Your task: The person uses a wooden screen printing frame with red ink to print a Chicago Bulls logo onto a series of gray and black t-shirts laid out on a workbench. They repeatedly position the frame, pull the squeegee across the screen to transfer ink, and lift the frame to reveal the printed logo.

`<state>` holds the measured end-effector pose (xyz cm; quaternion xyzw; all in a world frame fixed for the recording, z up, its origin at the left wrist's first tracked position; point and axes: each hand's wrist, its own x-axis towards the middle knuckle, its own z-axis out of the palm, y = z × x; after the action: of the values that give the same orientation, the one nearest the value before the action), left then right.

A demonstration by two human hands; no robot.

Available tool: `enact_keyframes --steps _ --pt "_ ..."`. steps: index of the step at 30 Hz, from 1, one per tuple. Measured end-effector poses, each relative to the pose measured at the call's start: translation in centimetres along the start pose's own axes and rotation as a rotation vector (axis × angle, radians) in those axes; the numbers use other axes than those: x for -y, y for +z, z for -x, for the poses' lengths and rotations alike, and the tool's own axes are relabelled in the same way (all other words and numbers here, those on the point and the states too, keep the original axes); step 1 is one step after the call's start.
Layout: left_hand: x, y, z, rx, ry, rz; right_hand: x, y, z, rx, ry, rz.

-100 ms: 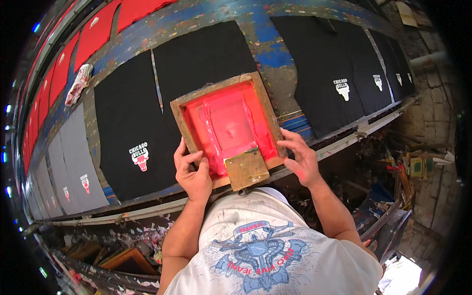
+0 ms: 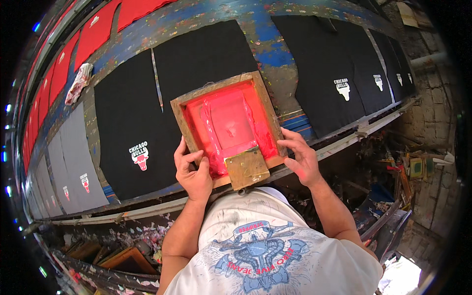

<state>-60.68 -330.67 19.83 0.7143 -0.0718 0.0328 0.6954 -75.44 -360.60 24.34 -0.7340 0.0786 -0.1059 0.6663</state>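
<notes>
My left hand [image 2: 193, 174] and my right hand [image 2: 302, 161] hold a wooden screen-printing frame [image 2: 266, 105] by its two sides, fingers on the outside and thumbs toward the near corners. Wet red ink [image 2: 231, 118] coats the mesh, with thicker ridges along both sides. A squeegee with a wooden block [image 2: 247, 168] leans inside the near edge, its lower end overhanging the frame toward my shirt. Beneath the frame lies a black fabric panel [image 2: 201, 54], its near part hidden. The black panel to its left [image 2: 123, 103] bears a white and red bull-head print [image 2: 139, 158].
Along the paint-stained table [image 2: 275, 54], more black panels [image 2: 319, 59] with white prints lie to the right. Grey panels [image 2: 73, 147] are at left and red ones [image 2: 98, 32] at far left. A stained rag [image 2: 78, 83] sits between rows. A rail [image 2: 344, 140] follows the near edge.
</notes>
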Motion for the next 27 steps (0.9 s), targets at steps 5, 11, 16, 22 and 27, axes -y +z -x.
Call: enact_keyframes --steps 5,11,16,22,27 --pt "0.4 0.6 -0.8 -0.007 0.021 -0.023 -0.4 -0.3 -0.4 -0.006 0.034 0.003" --pt "0.3 1.1 -0.8 -0.015 -0.014 0.018 -0.3 -0.4 -0.3 -0.002 0.046 0.008" --pt "0.5 1.2 -0.8 -0.014 -0.064 0.075 -0.4 -0.8 -0.3 0.008 0.046 0.021" --pt "0.6 1.1 -0.9 -0.012 -0.054 0.024 -0.2 -1.3 -0.4 0.069 0.063 0.049" --pt "0.7 0.9 -0.7 -0.002 -0.075 0.0 1.6 -0.3 -0.8 -0.014 -0.066 0.517"
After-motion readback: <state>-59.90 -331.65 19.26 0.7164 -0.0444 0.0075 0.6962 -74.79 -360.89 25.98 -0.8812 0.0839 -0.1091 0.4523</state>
